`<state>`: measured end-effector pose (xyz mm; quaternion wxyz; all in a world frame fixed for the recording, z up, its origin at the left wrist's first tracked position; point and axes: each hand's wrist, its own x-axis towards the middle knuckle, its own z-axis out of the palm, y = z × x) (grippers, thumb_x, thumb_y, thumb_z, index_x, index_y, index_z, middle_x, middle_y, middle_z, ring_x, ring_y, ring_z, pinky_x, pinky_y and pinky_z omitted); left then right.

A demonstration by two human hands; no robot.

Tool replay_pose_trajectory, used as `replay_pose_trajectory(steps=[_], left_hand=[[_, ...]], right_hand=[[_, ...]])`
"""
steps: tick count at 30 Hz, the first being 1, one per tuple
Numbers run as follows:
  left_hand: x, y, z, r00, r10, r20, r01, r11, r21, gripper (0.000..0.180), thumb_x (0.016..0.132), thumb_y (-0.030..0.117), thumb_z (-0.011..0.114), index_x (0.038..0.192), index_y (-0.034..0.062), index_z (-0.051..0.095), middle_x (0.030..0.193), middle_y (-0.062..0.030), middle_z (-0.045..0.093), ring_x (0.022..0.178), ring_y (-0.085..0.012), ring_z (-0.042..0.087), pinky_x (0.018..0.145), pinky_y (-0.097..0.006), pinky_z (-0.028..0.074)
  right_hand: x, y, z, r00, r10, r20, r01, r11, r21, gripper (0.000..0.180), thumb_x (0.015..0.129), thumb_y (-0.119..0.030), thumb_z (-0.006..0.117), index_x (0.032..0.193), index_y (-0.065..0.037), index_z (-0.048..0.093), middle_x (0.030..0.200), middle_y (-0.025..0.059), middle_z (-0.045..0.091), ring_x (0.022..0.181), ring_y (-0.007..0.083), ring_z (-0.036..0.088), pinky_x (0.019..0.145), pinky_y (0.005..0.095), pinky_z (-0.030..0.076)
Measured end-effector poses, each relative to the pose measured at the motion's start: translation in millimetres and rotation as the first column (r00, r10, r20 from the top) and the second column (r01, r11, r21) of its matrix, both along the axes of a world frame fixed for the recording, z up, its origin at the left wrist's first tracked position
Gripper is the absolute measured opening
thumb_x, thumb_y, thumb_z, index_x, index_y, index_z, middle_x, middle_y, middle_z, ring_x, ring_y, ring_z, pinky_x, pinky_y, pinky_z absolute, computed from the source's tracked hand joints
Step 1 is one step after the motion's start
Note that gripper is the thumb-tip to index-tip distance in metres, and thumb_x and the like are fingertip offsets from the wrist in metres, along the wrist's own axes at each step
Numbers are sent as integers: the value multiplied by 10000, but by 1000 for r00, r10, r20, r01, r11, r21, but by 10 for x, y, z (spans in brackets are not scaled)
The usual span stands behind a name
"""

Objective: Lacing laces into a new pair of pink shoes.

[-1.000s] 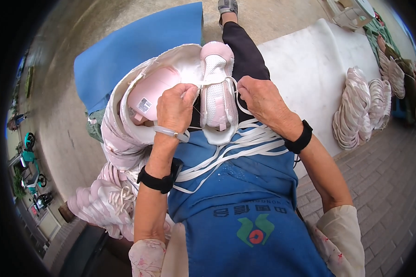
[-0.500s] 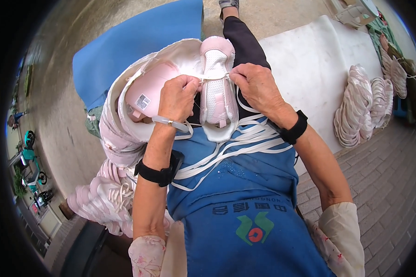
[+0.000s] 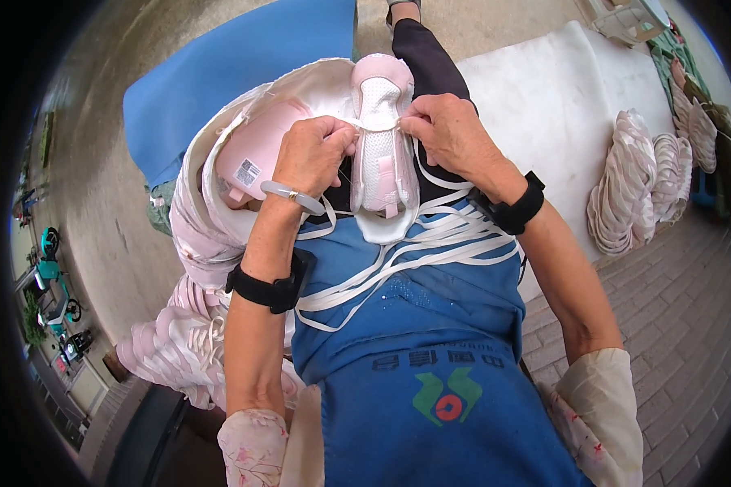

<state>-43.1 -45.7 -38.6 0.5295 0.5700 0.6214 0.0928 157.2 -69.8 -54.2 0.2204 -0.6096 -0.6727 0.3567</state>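
Note:
A pink and white shoe upper (image 3: 379, 166) lies lengthwise over my lap, its pink toe pointing away from me. Across its white mesh runs a white shoelace (image 3: 375, 122). At the upper's left edge my left hand (image 3: 315, 150) is closed, pinching the lace between thumb and fingers. My right hand (image 3: 447, 138) pinches the lace at the right edge, its fingers bent. Several loose white laces (image 3: 430, 253) spread over my blue apron (image 3: 414, 341). Close by my left hand, a stack of nested pink and white uppers (image 3: 256, 158) stands curved.
More shoe uppers (image 3: 179, 345) are heaped at my left, beside a dark container (image 3: 138, 438). Bundled uppers (image 3: 625, 187) rest at the right on a white sheet (image 3: 536, 105). A blue sheet (image 3: 227, 77) lies at the far left, and a white plastic stool (image 3: 625, 20) at the far right.
Both hands and the shoe upper sit slightly higher in view. The lace across the mesh looks more taut, and both hands keep their pinch on it.

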Motion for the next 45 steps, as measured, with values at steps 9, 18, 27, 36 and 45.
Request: replay_pose_trajectory(steps=[9,18,27,36,45], left_hand=[[93,-204,-10,983,170,-67,-151,962,227,218,893,194,607,899,-16,664,655,-32,613,436,-74,515,397,-219,432],[76,-187,-292,991,85,-103,-29,888,459,224,888,184,575,892,-20,667,639,-38,604,446,-85,523,430,-249,435],[103,-474,-149,962,-1,-275,182,752,634,367,865,263,631,1082,-32,607,958,-214,605,903,-372,588,797,-405,466],[203,-398,-37,868,-122,-481,367,810,458,308,844,126,524,1101,-43,540,931,-232,536,882,-402,556,780,-454,465],[42,-330,-198,914,-165,-372,355,770,531,275,810,62,486,1043,-27,600,960,-243,605,884,-388,585,788,-446,472]], right_hand=[[-89,-57,-18,999,-52,15,51,999,9,249,856,-171,577,739,43,625,722,246,618,694,405,628,665,455,512],[-75,-71,-34,991,-33,127,22,996,85,173,826,-92,560,724,43,599,700,245,613,701,404,634,652,450,513],[-64,-191,8,999,-40,36,36,992,119,200,821,-149,611,763,42,597,739,262,607,720,395,629,665,459,515],[-266,-414,155,974,19,225,-33,998,59,326,766,-156,681,928,81,526,919,225,530,788,344,611,660,383,524],[-347,-420,-14,965,-19,260,-17,991,134,199,749,-51,623,884,65,535,922,232,528,779,346,619,688,401,529]])
